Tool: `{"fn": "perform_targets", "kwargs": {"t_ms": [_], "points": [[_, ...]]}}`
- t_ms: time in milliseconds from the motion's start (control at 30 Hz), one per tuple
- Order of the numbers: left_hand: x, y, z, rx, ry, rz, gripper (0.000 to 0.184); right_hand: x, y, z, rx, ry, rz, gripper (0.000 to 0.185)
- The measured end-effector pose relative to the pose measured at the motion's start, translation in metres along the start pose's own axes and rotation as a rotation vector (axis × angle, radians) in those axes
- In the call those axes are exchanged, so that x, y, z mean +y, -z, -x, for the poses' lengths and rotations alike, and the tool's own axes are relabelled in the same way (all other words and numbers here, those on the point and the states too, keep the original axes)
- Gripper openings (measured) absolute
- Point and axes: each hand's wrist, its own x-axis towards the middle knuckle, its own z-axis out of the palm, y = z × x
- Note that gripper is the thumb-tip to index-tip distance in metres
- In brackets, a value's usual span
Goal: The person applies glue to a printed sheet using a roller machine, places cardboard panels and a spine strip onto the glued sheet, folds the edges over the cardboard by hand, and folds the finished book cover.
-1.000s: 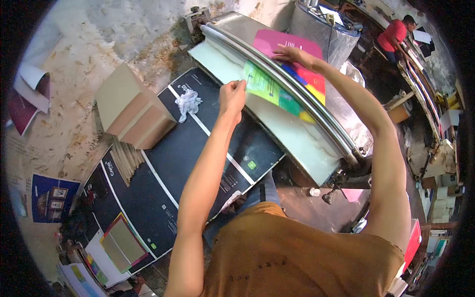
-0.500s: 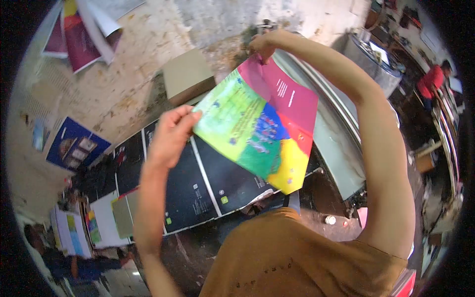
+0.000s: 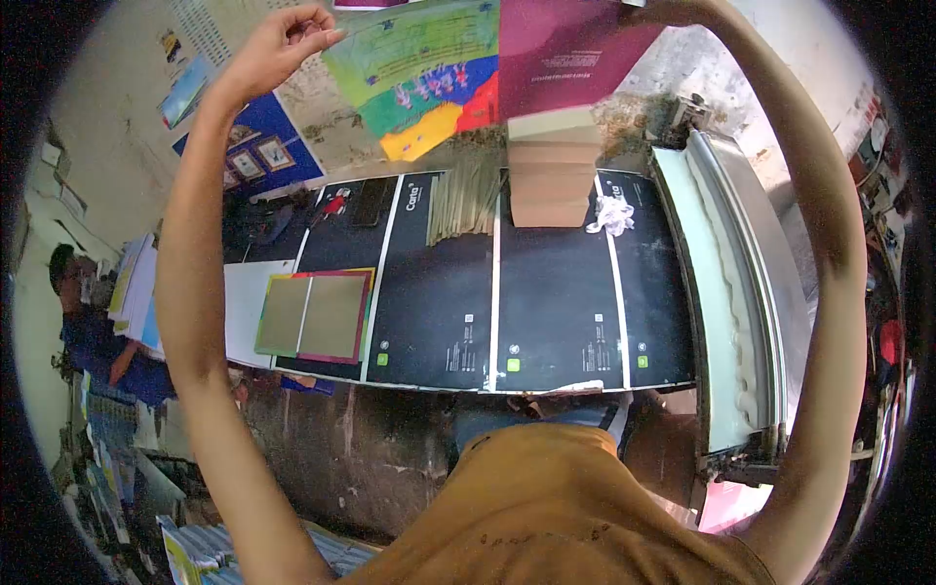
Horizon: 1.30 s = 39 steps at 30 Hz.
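A large printed sheet, maroon on one half and green, blue, red and yellow on the other, is held up in front of the wall. My left hand is closed in a pinch at its left edge. At the sheet's upper right, my right hand grips the edge, partly cut off by the top of the view. Below the sheet stands a stack of brown boards, with a bundle of thin strips to its left. A crumpled white cloth lies to its right.
Black printed sheets cover the table. Two grey boards lie on a colourful cover at left. A machine with a long metal roller adjoins the table's right end. Another person is at far left. A blue poster hangs behind.
The printed sheet has been raised and turned more level, with both hands moving up. My view has swung round to face the table squarely.
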Motion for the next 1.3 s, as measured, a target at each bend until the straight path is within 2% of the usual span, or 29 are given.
{"fn": "perform_targets", "kwargs": {"t_ms": [33,100,133,167,200,233,267,300,333,367,433,533,633,833,933,1033,1100,1133,1167,1233,1300], "points": [[0.005,-0.005,0.014,0.066,0.002,-0.033,0.025,-0.013,-0.001,0.007,0.076,0.0,0.051,0.019],[0.015,-0.028,0.045,0.198,-0.002,-0.094,0.022,-0.06,-0.016,0.032,0.089,-0.208,0.242,0.025],[0.028,-0.049,0.067,0.329,-0.12,-0.022,0.015,-0.065,-0.035,0.046,0.008,-0.236,0.344,0.046],[0.029,-0.069,0.087,0.36,-0.244,-0.018,0.01,-0.094,-0.064,0.065,0.188,-0.277,0.321,0.034],[0.053,-0.088,0.115,0.349,-0.152,-0.027,0.01,-0.122,-0.088,0.083,0.186,-0.308,0.302,0.03],[0.056,-0.112,0.141,0.321,-0.194,-0.059,0.011,-0.134,-0.119,0.104,0.191,-0.248,0.363,0.039],[0.066,-0.141,0.168,0.311,-0.151,-0.044,0.011,-0.169,-0.137,0.124,0.044,-0.369,0.306,0.038],[0.07,-0.175,0.198,0.32,-0.171,-0.022,0.011,-0.174,-0.186,0.15,0.164,-0.174,0.413,0.039],[0.083,-0.207,0.226,0.307,-0.133,-0.004,0.012,-0.21,-0.195,0.165,-0.04,-0.209,0.334,0.036],[0.092,-0.247,0.254,0.292,-0.11,0.094,0.013,-0.225,-0.229,0.184,-0.031,-0.145,0.235,0.037],[0.107,-0.308,0.293,0.233,-0.121,0.172,0.015,-0.256,-0.279,0.214,-0.246,-0.126,0.183,0.039],[0.125,-0.376,0.34,-0.005,-0.037,0.264,0.015,-0.278,-0.34,0.234,-0.423,-0.132,0.051,0.045],[0.137,-0.388,0.354,-0.087,0.04,0.285,0.014,-0.289,-0.365,0.236,-0.537,-0.164,-0.006,0.051],[0.144,-0.391,0.368,-0.149,0.204,0.356,0.015,-0.289,-0.366,0.239,-0.713,-0.172,-0.052,0.065],[0.147,-0.391,0.37,-0.157,0.276,0.409,0.018,-0.293,-0.34,0.225,-0.858,-0.168,-0.088,0.068],[0.146,-0.387,0.37,-0.208,0.363,0.47,0.022,-0.277,-0.297,0.174,-0.8,-0.188,-0.127,0.072],[0.146,-0.379,0.367,-0.248,0.428,0.511,0.024,-0.246,-0.283,0.138,-0.34,-0.26,0.092,0.077],[0.147,-0.373,0.365,-0.258,0.464,0.532,0.025,-0.226,-0.271,0.114,0.001,-0.276,0.101,0.075],[0.149,-0.367,0.363,-0.264,0.497,0.551,0.027,-0.196,-0.256,0.084,0.278,-0.182,0.142,0.068],[0.149,-0.351,0.363,-0.239,0.5,0.548,0.029,-0.164,-0.217,0.026,0.295,-0.309,-0.051,0.075],[0.157,-0.329,0.366,-0.174,0.559,0.567,0.032,-0.107,-0.223,-0.015,0.317,-0.215,-0.068,0.097]]}}
